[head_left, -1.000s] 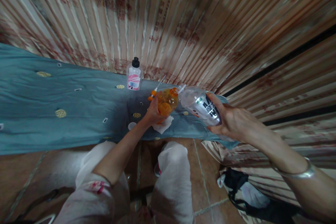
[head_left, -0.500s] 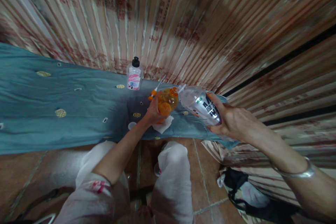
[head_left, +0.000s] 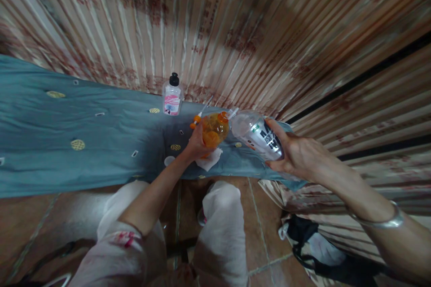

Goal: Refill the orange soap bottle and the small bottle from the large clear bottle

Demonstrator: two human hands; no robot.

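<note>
While gripping orange bottle (head_left: pixel 215 130) in left hand (head_left: pixel 197 145), clear bottle (head_left: pixel 254 133) in right hand (head_left: pixel 292 151) | likely light, squeezable, slippery if wet | best held mid-body, gently

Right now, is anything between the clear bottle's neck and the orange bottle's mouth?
Nothing visible: the clear bottle, in the right grip, has its neck at the mouth of the orange bottle in the left grip; contact is unclear. The orange-and-white piece lies aside, left.

The orange bottle (head_left: pixel 220 129) and silver-labelled bottle (head_left: pixel 254 133) look glossy plastic; the teal cloth (head_left: pixel 111 132) matt, the bangle (head_left: pixel 394 219) shiny metal.
</note>
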